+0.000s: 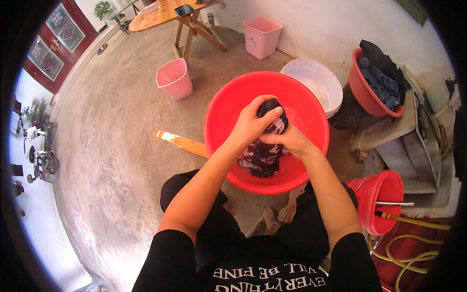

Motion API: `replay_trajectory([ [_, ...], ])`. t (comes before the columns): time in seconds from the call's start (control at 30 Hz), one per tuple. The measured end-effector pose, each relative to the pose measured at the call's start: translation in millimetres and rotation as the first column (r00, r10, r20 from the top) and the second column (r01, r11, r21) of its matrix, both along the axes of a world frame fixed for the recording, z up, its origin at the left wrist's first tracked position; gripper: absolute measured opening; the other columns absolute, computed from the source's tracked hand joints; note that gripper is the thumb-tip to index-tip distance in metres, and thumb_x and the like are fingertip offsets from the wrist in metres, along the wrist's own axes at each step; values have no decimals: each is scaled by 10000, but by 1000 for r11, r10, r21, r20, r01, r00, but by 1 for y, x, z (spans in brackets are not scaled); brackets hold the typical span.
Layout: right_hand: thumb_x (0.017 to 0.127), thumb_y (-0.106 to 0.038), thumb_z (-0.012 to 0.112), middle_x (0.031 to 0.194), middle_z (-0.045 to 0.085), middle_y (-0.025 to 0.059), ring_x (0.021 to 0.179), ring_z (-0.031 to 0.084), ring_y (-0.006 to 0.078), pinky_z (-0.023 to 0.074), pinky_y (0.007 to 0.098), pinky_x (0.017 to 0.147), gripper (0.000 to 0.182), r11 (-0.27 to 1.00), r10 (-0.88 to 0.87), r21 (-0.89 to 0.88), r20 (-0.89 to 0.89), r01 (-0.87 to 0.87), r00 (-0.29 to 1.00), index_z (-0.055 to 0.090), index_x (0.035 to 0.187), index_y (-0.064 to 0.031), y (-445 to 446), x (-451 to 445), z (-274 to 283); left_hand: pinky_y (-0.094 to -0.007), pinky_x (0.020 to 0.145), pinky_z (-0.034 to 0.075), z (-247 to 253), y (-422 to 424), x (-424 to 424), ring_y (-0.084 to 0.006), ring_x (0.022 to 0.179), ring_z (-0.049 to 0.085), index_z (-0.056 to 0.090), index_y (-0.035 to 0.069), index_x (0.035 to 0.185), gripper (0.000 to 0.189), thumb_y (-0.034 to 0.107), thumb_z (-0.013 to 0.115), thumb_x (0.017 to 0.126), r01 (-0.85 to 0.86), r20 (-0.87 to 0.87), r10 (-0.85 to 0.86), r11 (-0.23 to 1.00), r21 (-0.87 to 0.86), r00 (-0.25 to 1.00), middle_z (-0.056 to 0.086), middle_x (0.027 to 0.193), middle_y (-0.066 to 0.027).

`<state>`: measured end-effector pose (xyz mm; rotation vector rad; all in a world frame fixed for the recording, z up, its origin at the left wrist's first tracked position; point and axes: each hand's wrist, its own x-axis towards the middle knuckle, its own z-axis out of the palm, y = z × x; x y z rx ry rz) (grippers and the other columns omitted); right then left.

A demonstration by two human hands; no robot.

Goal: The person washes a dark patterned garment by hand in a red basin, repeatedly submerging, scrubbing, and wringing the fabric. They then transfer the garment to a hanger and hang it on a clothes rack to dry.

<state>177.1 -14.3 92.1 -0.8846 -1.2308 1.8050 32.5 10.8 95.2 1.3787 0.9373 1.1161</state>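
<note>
A large red plastic basin (226, 98) stands on the floor in front of my knees. Above its middle, my left hand (255, 118) and my right hand (290, 140) are closed around a bunched dark garment with a pink and white pattern (261, 158). The upper part is balled up between both hands, while the lower part hangs into the basin. My left hand is a little higher and further from me; the right one grips just below it. Some water appears to lie at the basin's bottom, partly hidden by the cloth and my arms.
Beyond the basin are a whitish tub (321, 84), two pink bins (175, 80) and a wooden table (157, 18). At right, a smaller red basin (357, 84) holds dark clothes (381, 85), above a red bucket (394, 189) and yellow hose (412, 237). A wooden board (182, 143) juts out left.
</note>
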Motion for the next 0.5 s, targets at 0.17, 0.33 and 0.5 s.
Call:
replay_trajectory([
  [0.17,700,-16,731,1104,569,72,1002,569,166,466,304,873,589,978,-196,92,119,186,973,451,1219,-19,13,21,1,-262,717,496,-8,11,-19,-119,814,603,583,-7,1081,378,212,712,802,-43,-68,39,997,-60,997,636,898,-61],
  [0.33,703,5,689,1162,550,92,1071,544,189,432,313,932,617,972,-215,92,-15,216,976,424,1260,0,14,43,6,-228,594,469,5,10,-41,-75,664,555,583,15,878,204,131,720,782,-86,26,92,978,-188,995,578,748,6],
  [0.5,725,6,668,1044,589,50,960,570,145,448,283,869,438,981,-192,2,-63,193,979,504,1131,-22,7,56,11,-214,582,444,1,13,-54,-57,657,524,573,40,833,184,109,729,764,-95,-31,91,986,-136,995,541,722,32],
])
